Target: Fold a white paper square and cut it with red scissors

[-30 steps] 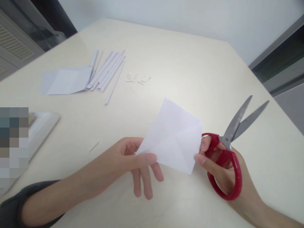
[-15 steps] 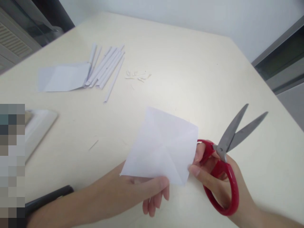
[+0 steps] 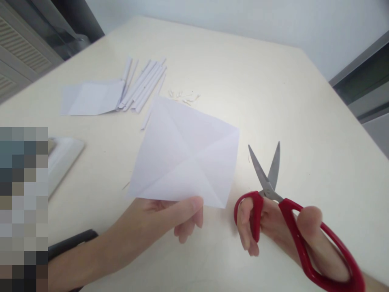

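My left hand [image 3: 170,219] pinches a square sheet of white paper [image 3: 188,150] by its near edge, thumb on top and fingers beneath. Diagonal creases cross at the middle of the sheet, which is held up above the table. To its right, my right hand [image 3: 282,231] holds red-handled scissors [image 3: 269,188], with the thumb through one loop and fingers through the other. The blades are spread apart and point away from me. A gap separates the blades from the right edge of the paper.
Several rolled white paper sticks [image 3: 146,85] lie at the back left of the table [image 3: 319,170], next to flat white sheets [image 3: 94,97]. Small white scraps [image 3: 184,96] are close by. A white object [image 3: 67,158] sits at the left, partly pixelated; a dark item [image 3: 73,243] is near my left forearm.
My left hand has raised the paper up and to the left. My right hand has let go of the paper's edge and turned the scissors, now gripped by both loops, with blades pointing forward.
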A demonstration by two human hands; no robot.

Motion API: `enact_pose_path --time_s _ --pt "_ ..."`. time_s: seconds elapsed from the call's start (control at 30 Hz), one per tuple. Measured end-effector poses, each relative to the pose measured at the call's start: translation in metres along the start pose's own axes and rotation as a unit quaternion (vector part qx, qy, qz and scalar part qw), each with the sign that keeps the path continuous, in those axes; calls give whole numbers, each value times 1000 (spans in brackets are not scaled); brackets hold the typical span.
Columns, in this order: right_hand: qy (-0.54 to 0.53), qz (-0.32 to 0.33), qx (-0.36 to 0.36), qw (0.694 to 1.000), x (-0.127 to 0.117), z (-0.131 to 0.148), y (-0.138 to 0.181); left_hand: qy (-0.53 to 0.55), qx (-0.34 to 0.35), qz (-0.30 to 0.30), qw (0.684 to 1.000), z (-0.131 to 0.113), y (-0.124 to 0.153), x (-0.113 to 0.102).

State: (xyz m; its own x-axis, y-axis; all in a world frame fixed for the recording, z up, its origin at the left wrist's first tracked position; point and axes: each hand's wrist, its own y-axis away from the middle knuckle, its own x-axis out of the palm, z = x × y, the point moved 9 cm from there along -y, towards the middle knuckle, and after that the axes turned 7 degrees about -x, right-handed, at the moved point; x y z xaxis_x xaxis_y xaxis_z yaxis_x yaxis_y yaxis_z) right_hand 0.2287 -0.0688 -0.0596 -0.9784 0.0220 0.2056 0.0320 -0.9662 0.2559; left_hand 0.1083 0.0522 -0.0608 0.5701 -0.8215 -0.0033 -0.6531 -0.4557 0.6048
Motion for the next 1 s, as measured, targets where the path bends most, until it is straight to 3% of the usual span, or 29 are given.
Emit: enact_pose_path --time_s 0.17,0.33,0.57,0.77,1.0 --pt "62 71 20 995 -5 -16 13 -30 42 -11 999 -4 -3 -7" --pt "7 157 40 987 9 -19 15 -23 97 -18 995 -10 -3 -12" --pt "-8 140 75 987 23 1 4 2 54 49 997 -7 -8 -1" --pt "-4 169 110 979 31 -5 11 16 15 94 995 1 -7 6" --pt "-13 187 115 976 34 -7 9 35 15 112 993 2 -6 9"
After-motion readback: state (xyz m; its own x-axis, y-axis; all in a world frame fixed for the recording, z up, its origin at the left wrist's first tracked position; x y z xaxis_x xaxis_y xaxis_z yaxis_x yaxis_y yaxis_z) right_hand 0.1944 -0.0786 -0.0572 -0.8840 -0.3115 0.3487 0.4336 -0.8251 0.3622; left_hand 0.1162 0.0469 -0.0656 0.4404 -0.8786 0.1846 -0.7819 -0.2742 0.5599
